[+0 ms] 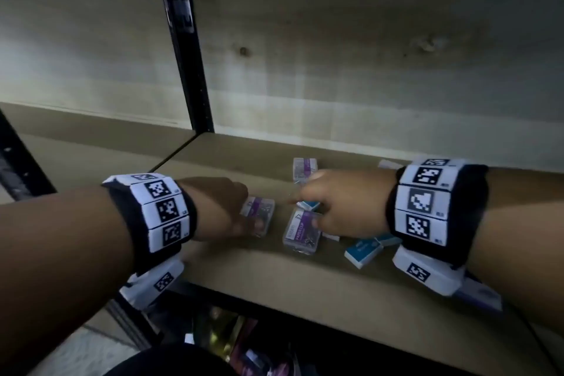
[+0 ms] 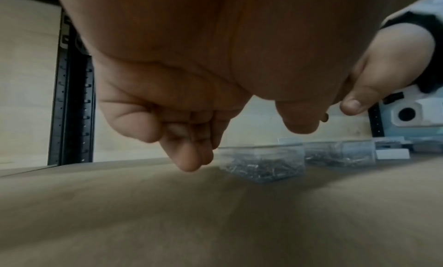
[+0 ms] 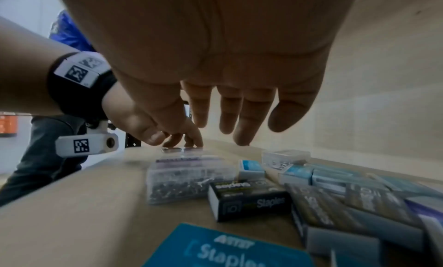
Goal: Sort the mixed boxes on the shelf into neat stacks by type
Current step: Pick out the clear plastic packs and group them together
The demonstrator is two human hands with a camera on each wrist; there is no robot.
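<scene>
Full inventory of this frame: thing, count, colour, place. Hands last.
paperclip boxes: three seen from the head, clear with purple labels; one far, one under the left hand, one by the right hand
blue staple boxes: several, exact count unclear, blue and white, front right of the shelf
black staple boxes: at least two, black, right wrist view only, beside the blue ones
shelf: one, tan board, under everything
upright: one, black metal, back left
wristbands: two, black with white marker tags, one per wrist
left hand: fingertips on a paperclip box
right hand: fingers spread over the boxes, holding nothing
</scene>
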